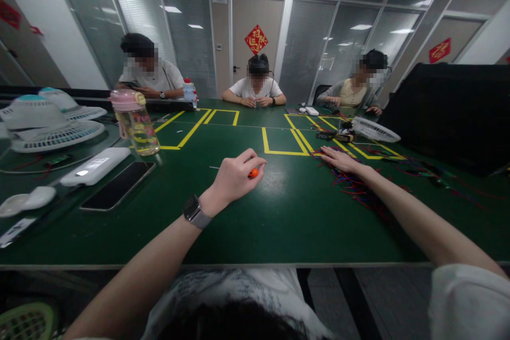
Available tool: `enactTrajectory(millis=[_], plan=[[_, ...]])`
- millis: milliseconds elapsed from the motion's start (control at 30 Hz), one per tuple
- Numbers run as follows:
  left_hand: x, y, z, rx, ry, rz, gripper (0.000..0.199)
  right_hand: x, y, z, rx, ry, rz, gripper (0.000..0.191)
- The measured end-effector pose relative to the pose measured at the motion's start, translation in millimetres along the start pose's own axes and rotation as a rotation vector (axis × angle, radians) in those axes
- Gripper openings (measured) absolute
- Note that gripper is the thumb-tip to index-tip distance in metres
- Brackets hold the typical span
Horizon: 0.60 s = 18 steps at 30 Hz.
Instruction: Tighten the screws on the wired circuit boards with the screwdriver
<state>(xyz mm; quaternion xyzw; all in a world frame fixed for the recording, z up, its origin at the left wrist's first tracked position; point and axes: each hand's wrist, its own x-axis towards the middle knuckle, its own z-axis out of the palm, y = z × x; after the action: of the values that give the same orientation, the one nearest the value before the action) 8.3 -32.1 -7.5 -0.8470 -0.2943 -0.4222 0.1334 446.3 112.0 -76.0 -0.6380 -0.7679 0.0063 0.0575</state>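
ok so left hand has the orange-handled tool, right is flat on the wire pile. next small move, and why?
Probably close the right hand on one wire from the pile of wires and draw it toward the left hand. The right hand lies open on the loose red and blue strands, gripping none, while the left is shut on the small orange-handled tool, with bare green table between them.
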Motion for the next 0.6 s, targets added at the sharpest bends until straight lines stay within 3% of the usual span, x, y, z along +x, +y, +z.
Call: enactTrajectory(millis=[600], plan=[[-0.2, -0.4, 0.3, -0.007, -0.013, -0.007, 0.016, -15.4, -13.2, -13.0, 0.114, 0.147, -0.012, 0.051]])
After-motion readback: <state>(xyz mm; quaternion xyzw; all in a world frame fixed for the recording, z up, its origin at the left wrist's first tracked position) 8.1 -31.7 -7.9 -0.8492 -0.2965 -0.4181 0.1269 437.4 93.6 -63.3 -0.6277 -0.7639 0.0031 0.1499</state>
